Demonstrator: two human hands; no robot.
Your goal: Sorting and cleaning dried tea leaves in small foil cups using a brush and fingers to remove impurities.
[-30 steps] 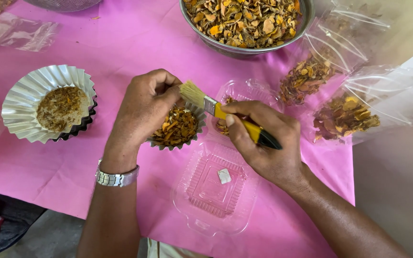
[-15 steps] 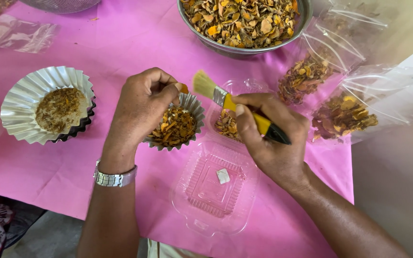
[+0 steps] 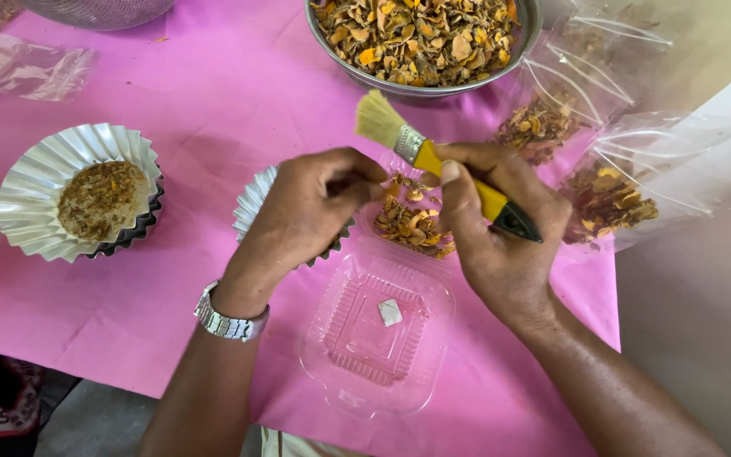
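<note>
Yellow-handled brush (image 3: 450, 173) sits clamped in the right hand (image 3: 501, 228), bristles pointing far and left, above a clear tray of dried orange chips (image 3: 412, 224). Left hand (image 3: 306, 211) has its fingertips pinched together over a foil cup (image 3: 255, 203) just left of those chips. Near them an open clear lid (image 3: 378, 334) lies on the pink surface (image 3: 213, 93). Farther off stands a metal bowl (image 3: 425, 42) of chips; at left, another foil cup (image 3: 74, 203) holds crumbs.
</note>
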